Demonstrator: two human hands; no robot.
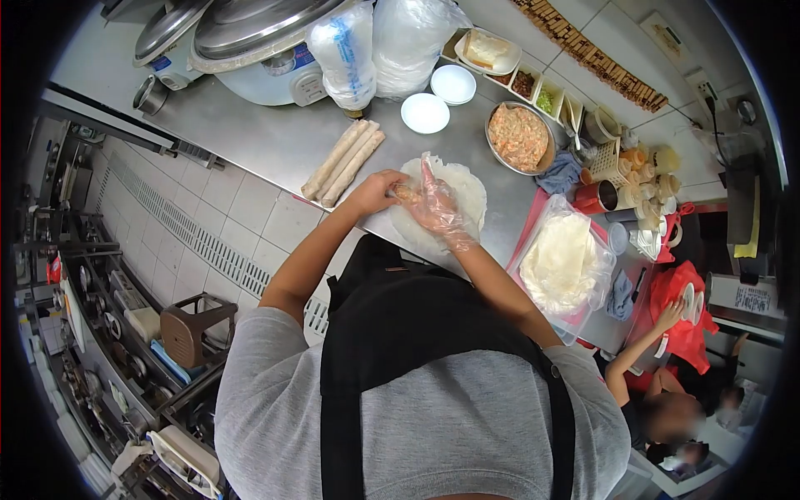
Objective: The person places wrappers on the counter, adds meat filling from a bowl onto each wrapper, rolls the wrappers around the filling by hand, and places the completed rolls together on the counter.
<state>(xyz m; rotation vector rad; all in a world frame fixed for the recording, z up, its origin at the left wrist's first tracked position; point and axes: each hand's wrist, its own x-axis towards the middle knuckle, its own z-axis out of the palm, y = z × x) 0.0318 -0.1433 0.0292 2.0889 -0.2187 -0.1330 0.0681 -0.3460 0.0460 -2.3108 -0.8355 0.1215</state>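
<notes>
On the near part of the metal surface (329, 117), seen from the head, the chunky filling (406, 194) lies on the left part of a thin round wrapper (468, 193), between the two hands. Its visible part runs roughly left to right, though fingers hide some of its length. The bare left hand (377, 193) meets it from the left, fingertips curled at its edge; the plastic-gloved right hand (437, 207) is just beside it on the right, over the wrapper, one finger stretched toward the far side. Whether either grip is clamped or only resting, I cannot tell. Left of the wrapper, finished-looking rolls (343, 162) slant from near left to far right; a metal bowl of similar mixture (518, 137) stands far right.
</notes>
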